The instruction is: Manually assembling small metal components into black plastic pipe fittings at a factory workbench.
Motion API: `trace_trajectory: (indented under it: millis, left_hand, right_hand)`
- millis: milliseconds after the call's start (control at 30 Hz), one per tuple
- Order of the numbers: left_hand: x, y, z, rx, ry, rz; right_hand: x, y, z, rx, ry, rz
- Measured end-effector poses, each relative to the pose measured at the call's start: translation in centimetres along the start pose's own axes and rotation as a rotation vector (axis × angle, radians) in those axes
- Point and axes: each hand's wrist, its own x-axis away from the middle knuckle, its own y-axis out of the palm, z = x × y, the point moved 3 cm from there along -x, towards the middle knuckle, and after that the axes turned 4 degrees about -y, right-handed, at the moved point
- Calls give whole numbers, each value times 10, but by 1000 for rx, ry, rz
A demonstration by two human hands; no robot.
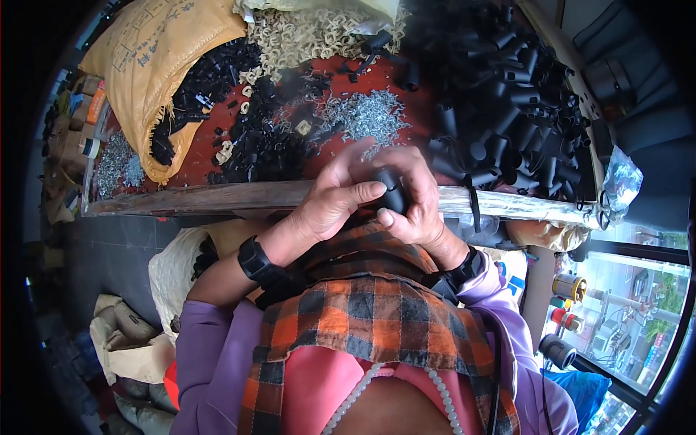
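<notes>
A short black cylindrical plastic part (pixel 392 190) is held between my two hands, just over the near edge of the table. My right hand (pixel 420 192) wraps round it, with the thumb along its near side. From the other side my left hand (pixel 339 190) closes toward it, thumb tip against the part; its far fingers are blurred. Beyond my hands lies a heap of small silvery screws (pixel 366 116). Left of that spreads a pile of small black plastic pieces (pixel 264 141). Many larger black cylindrical parts (pixel 507 109) are heaped on the right.
A wooden rim (pixel 217 197) edges the red tabletop (pixel 206 156). An open yellow woven sack (pixel 163 58) spills black pieces at the left. Cream-coloured clips (pixel 312 40) lie at the back. More screws (pixel 116 167) sit in the left corner. A clear plastic bag (pixel 622 181) hangs at the right corner.
</notes>
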Motion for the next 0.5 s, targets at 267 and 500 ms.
trace_trajectory:
  millis: [267,500]
  left_hand:
    - [-3,-22,4,-211,99,-3]
    - [-7,-23,7,-484,27,10]
  right_hand:
    - [5,-5,5,240,154,-48]
    - [19,-10,18,-112,715,-357]
